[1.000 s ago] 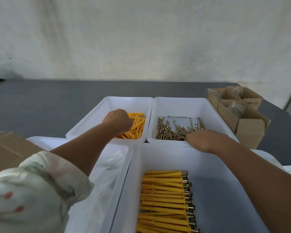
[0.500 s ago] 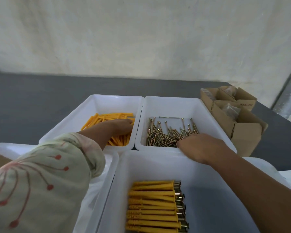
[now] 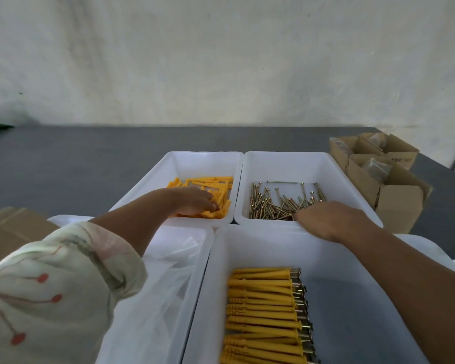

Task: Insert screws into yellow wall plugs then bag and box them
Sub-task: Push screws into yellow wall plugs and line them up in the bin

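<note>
Loose yellow wall plugs (image 3: 222, 183) lie in the far left white bin (image 3: 202, 155). My left hand (image 3: 192, 200) reaches into that bin, fingertips down on the plug pile; whether they pinch one is hidden. Brass screws (image 3: 267, 203) fill the far right white bin (image 3: 286, 154). My right hand (image 3: 329, 219) hangs over this bin's near rim with its fingers dipping among the screws, tips out of sight. A row of assembled plugs with screws (image 3: 263, 308) lies in the near white bin (image 3: 250, 245).
Clear plastic bags (image 3: 174, 279) lie in a near-left white bin. Open cardboard boxes (image 3: 399, 198) holding bagged parts stand at the right on the grey table (image 3: 76, 164). Flat cardboard (image 3: 11, 227) sits at the left edge. A wall rises behind the table.
My left hand went from a fist above the plugs to fingers stretched down onto the pile. The right hand stayed at the screw bin's near rim. The view swung left, then back.
</note>
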The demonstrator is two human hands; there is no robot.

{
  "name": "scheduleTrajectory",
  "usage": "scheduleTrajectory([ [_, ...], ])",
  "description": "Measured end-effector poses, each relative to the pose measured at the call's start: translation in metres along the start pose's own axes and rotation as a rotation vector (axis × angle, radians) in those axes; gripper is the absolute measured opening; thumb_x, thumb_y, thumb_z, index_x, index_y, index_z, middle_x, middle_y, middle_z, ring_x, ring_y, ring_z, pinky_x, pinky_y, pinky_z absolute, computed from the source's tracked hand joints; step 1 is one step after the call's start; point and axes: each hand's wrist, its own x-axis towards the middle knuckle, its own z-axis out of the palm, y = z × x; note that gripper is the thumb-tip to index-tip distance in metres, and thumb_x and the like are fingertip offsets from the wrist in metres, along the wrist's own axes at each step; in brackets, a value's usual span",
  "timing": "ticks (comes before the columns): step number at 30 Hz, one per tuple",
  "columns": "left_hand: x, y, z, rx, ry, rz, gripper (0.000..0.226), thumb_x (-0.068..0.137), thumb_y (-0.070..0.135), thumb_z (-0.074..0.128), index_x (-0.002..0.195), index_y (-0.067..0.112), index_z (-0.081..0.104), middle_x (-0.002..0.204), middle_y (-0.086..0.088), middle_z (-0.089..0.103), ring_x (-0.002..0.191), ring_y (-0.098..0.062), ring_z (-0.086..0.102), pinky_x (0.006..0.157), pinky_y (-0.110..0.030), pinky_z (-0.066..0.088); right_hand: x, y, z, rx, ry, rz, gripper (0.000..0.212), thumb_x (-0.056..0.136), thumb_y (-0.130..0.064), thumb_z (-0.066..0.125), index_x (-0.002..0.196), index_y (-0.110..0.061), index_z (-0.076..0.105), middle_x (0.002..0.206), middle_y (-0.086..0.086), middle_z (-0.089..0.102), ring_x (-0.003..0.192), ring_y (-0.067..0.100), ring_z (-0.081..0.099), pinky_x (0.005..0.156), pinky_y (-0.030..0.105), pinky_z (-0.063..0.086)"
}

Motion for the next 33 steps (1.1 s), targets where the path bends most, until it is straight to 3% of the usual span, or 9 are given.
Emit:
scheduleTrajectory([
  [4, -0.012, -0.001, 0.003, -0.103, 0.072, -0.004, 0.045, 0.101, 0.042, 0.046, 0.134, 0.013, 0.056, 0.144, -0.012, 0.049, 0.135, -0.029, 0.038, 0.111, -0.040, 0.025, -0.004, -0.001, -0.002, -0.033, -0.026, -0.008, 0.038, 0.084, -0.043, 0.026, 0.086, -0.025, 0.058, 0.099, 0.001, 0.056, 0.090, 0.019, 0.052, 0.089, 0.041, 0.045],
  [7, -0.019, -0.002, 0.009, -0.146, 0.157, 0.023, 0.038, 0.101, 0.040, 0.046, 0.124, 0.014, 0.061, 0.130, -0.008, 0.056, 0.124, -0.025, 0.047, 0.091, -0.026, 0.033, -0.007, -0.003, -0.003, 0.005, 0.006, 0.018, 0.041, 0.086, -0.045, 0.028, 0.099, -0.022, 0.060, 0.108, 0.000, 0.056, 0.097, 0.021, 0.052, 0.092, 0.043, 0.044],
  [12, -0.032, 0.001, 0.017, -0.345, 0.477, -0.005, 0.030, 0.096, 0.044, 0.050, 0.113, 0.029, 0.069, 0.112, -0.001, 0.064, 0.099, -0.023, 0.059, 0.080, -0.029, 0.046, -0.009, -0.003, -0.002, 0.034, 0.038, 0.048, 0.045, 0.087, -0.048, 0.032, 0.112, -0.021, 0.058, 0.121, 0.003, 0.056, 0.103, 0.023, 0.051, 0.090, 0.042, 0.043],
  [16, -0.053, 0.012, 0.015, -0.520, 0.732, 0.066, 0.028, 0.097, 0.037, 0.049, 0.107, 0.024, 0.071, 0.094, -0.004, 0.071, 0.084, -0.021, 0.065, 0.073, -0.029, 0.049, -0.012, -0.003, -0.002, 0.042, 0.066, 0.063, 0.051, 0.091, -0.047, 0.033, 0.128, -0.021, 0.056, 0.139, 0.005, 0.051, 0.118, 0.026, 0.049, 0.089, 0.039, 0.039],
  [20, -0.078, 0.032, 0.005, -0.694, 0.862, 0.105, 0.031, 0.097, 0.041, 0.048, 0.097, 0.018, 0.070, 0.078, -0.001, 0.070, 0.069, -0.013, 0.061, 0.066, -0.028, 0.048, -0.015, -0.005, -0.003, 0.030, 0.077, 0.001, 0.045, 0.090, -0.047, 0.031, 0.110, -0.023, 0.063, 0.131, 0.003, 0.057, 0.112, 0.025, 0.053, 0.089, 0.040, 0.042],
  [24, -0.099, 0.056, 0.004, -1.104, 0.737, 0.217, 0.022, 0.095, 0.032, 0.051, 0.090, 0.021, 0.070, 0.061, 0.009, 0.067, 0.064, -0.007, 0.064, 0.064, -0.025, 0.051, -0.021, -0.005, -0.004, 0.061, 0.090, -0.030, 0.056, 0.092, -0.058, 0.029, 0.120, -0.021, 0.060, 0.137, 0.008, 0.053, 0.119, 0.028, 0.050, 0.097, 0.043, 0.041],
  [27, -0.106, 0.069, 0.016, -1.292, 0.564, 0.268, 0.023, 0.098, 0.029, 0.050, 0.091, 0.017, 0.069, 0.053, 0.005, 0.045, 0.045, -0.009, 0.045, 0.050, -0.024, 0.049, -0.024, -0.004, -0.004, 0.101, 0.100, -0.014, 0.068, 0.091, -0.066, 0.030, 0.132, -0.018, 0.055, 0.139, 0.008, 0.052, 0.119, 0.029, 0.051, 0.088, 0.038, 0.040],
  [31, -0.103, 0.074, 0.029, -1.420, 0.239, 0.225, 0.033, 0.100, 0.033, 0.047, 0.096, 0.013, 0.072, 0.056, 0.005, 0.039, 0.043, -0.008, 0.030, 0.039, -0.019, 0.028, -0.025, -0.005, -0.004, 0.211, 0.178, -0.004, 0.051, 0.088, -0.059, 0.046, 0.100, -0.012, 0.064, 0.095, -0.002, 0.060, 0.084, 0.016, 0.055, 0.065, 0.031, 0.037],
  [33, -0.100, 0.071, 0.036, -1.466, 0.114, 0.214, 0.031, 0.099, 0.026, 0.048, 0.097, 0.011, 0.075, 0.059, 0.002, 0.043, 0.046, -0.009, 0.031, 0.040, -0.021, 0.025, -0.026, -0.003, -0.005, 0.322, 0.204, -0.028, 0.039, 0.086, -0.046, 0.056, 0.090, -0.010, 0.069, 0.092, 0.002, 0.065, 0.083, 0.017, 0.058, 0.068, 0.034, 0.045],
])
